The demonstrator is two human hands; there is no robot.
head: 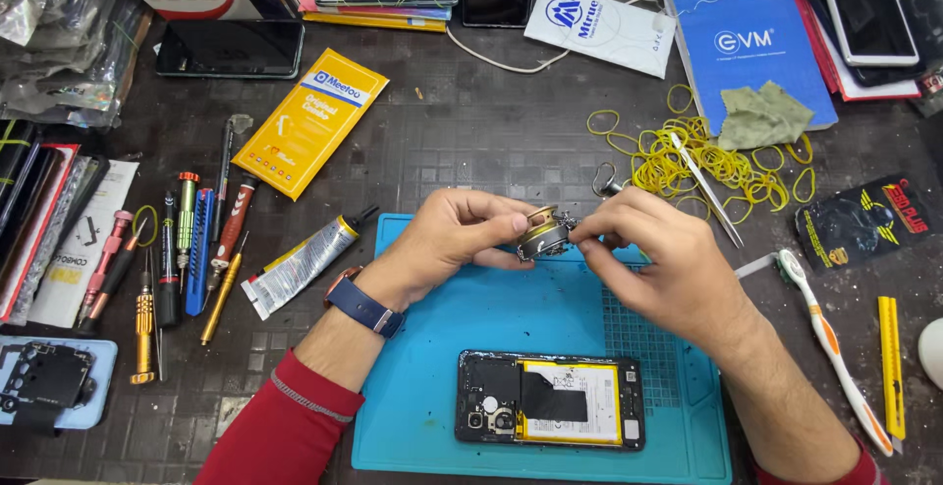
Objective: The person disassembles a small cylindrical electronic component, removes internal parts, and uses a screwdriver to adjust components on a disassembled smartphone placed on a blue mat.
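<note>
Best done with the small metal part (543, 234) kept pinched between left hand (462, 239) and right hand (653, 264) fingers (all pressed onto it), steady above the blue mat (422, 387), twelve o'clock of the opened phone (550, 401).

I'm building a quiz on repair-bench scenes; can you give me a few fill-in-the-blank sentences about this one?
1. Both hands, the left hand and the right hand, hold a small metal part above a ____ mat.
2. The opened phone on the mat shows a ____ battery.
3. The left wrist wears a ____ watch strap.
4. Tweezers lie on a pile of yellow ____.

Missing words: blue; yellow; blue; rubber bands
</note>
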